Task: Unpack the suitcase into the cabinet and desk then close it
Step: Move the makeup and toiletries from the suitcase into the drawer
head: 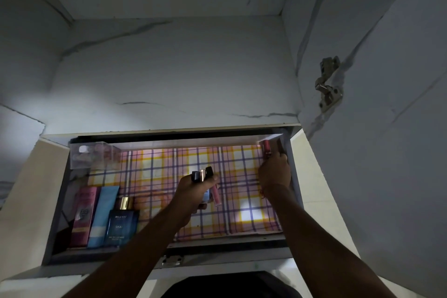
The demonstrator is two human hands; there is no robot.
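An open drawer point(58, 191) of the cabinet lies below me, lined with pink, yellow and purple checked paper point(169, 164). My left hand point(193, 191) hovers over the middle of it and grips several small cosmetic tubes point(202, 174), dark caps up, a pink gloss tube point(216, 195) sticking out below. My right hand point(274, 172) is at the drawer's far right corner and pinches a red lipstick tube point(266, 149) held upright against the side wall. The suitcase is out of view.
At the drawer's left stand a pink box point(83, 215), a light blue tube point(102, 215) and a dark blue perfume bottle point(122, 222). A clear plastic box point(92, 155) sits in the back left corner. The cabinet door point(387, 104) with a metal hinge point(327, 84) hangs open at right.
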